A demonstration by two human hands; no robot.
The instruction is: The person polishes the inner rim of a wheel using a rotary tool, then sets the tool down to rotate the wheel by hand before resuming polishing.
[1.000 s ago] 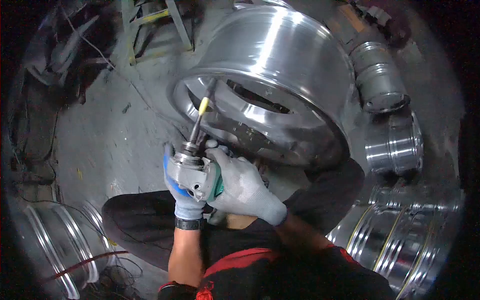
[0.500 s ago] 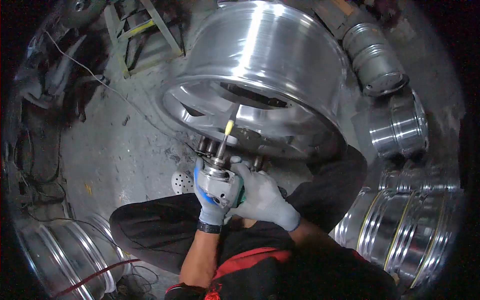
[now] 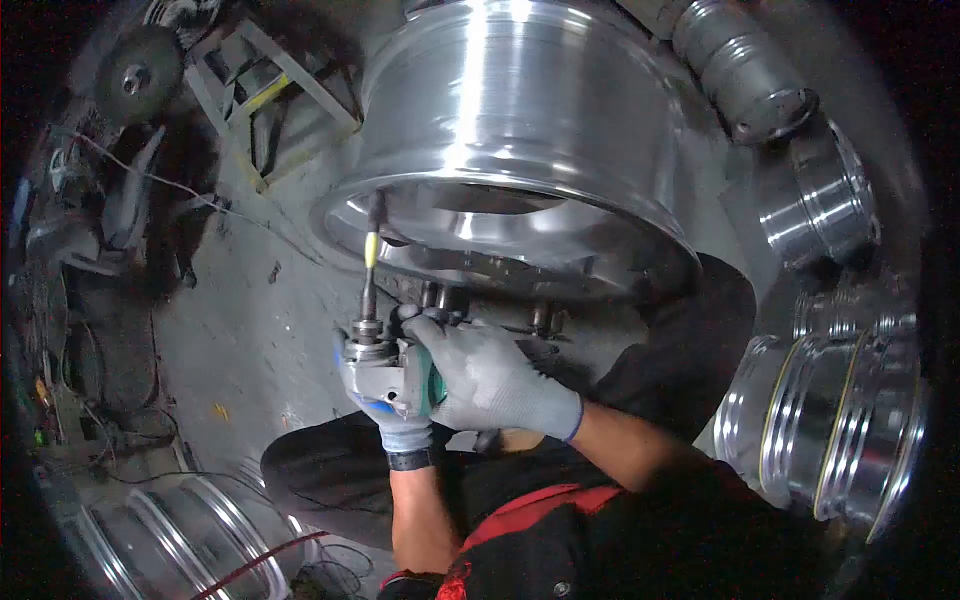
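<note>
Gripping begins at the left, above a dusty grey concrete floor [image 3: 250, 340]. There the left hand [image 3: 395, 415], in a grey knit glove with blue trim and a black wristband [image 3: 410, 460] below it, is clamped from beneath around the metal head of a green-and-grey hand grinder [image 3: 388, 368]. From that head a slim steel shaft with a yellow band [image 3: 369, 265] stands nearly upright. Its tip reaches the inner lip of the large polished aluminium wheel rim [image 3: 520, 110] above, though actual contact is too small to tell.

Just to the right, the right hand [image 3: 495, 385], in a matching grey glove, is wrapped tight over the grinder's green body, touching the left hand.

The grinder looks compact, rigid and head-heavy. The long shaft would probably lever against the wrists, so the body and head, where both hands sit, seem the sound places to hold, never the shaft.

The wheel rim looks heavy, stiff and slick on its mirror finish. Its rolled outer edge seems the only sure purchase, and the polish would likely mark easily.

Further right, a stack of shiny ribbed wheel rims [image 3: 850, 420] lies well apart from the hands.
</note>
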